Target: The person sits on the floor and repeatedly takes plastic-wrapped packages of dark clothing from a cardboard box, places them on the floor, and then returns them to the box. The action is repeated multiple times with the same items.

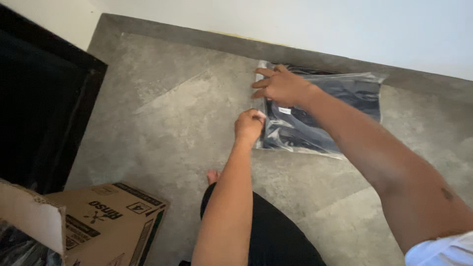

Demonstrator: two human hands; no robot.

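On rough grey floor (162, 123), both hands press a glossy plastic bag (325, 113).

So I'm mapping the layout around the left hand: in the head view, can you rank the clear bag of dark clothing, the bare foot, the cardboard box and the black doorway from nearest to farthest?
From the left hand:
1. Clear bag of dark clothing: touching, at its left edge.
2. Bare foot: just below, on the grey floor.
3. Cardboard box: lower left.
4. Black doorway: far left.
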